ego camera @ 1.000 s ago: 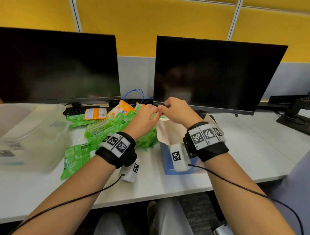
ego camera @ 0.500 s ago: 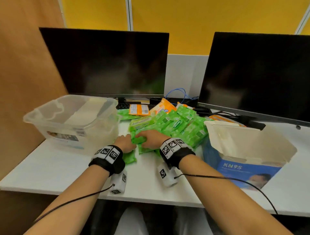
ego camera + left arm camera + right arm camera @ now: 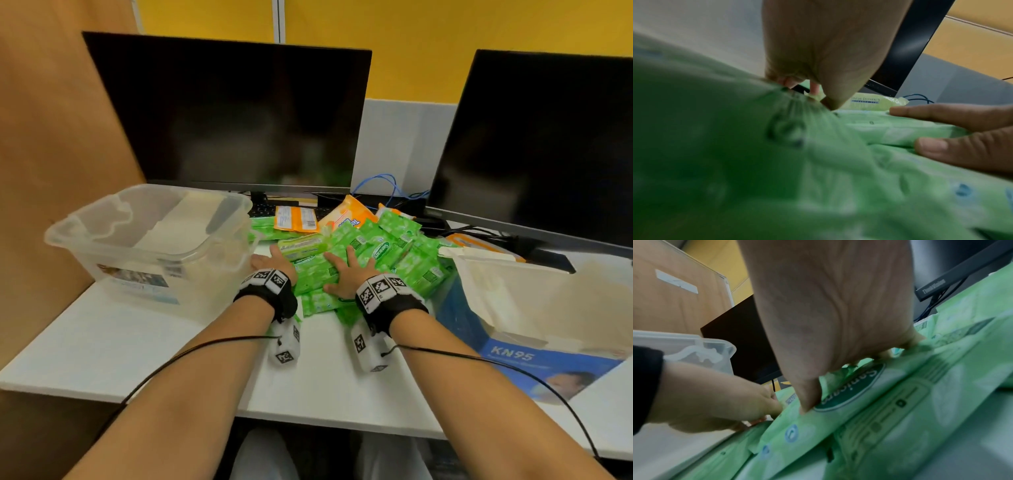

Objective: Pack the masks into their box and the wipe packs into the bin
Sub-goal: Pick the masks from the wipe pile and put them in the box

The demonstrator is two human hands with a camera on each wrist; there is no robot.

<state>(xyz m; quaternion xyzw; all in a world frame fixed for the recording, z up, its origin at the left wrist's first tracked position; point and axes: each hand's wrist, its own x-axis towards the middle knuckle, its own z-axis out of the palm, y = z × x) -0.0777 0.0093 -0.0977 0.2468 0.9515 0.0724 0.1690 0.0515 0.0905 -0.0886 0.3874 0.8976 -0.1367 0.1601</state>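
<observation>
- Glossy, crinkled green wipe packs (image 3: 373, 255) lie heaped on the white desk (image 3: 144, 346), between the clear plastic bin (image 3: 102, 236) and the open cardboard mask box (image 3: 534, 356).
- The left hand (image 3: 270, 262) and the right hand (image 3: 346, 274) press flat on the heap, fingers spread.

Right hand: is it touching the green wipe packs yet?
Touching. The right wrist view shows the right hand with fingertips pressed into the green wipe packs; the head view shows its fingers spread on the pile.

Hidden and blurred around our hands

Our left hand (image 3: 272, 265) hides its fingertips under the packs (image 3: 383, 253); our wristband covers the packs nearest us, and the left wrist view blurs green close up.
</observation>
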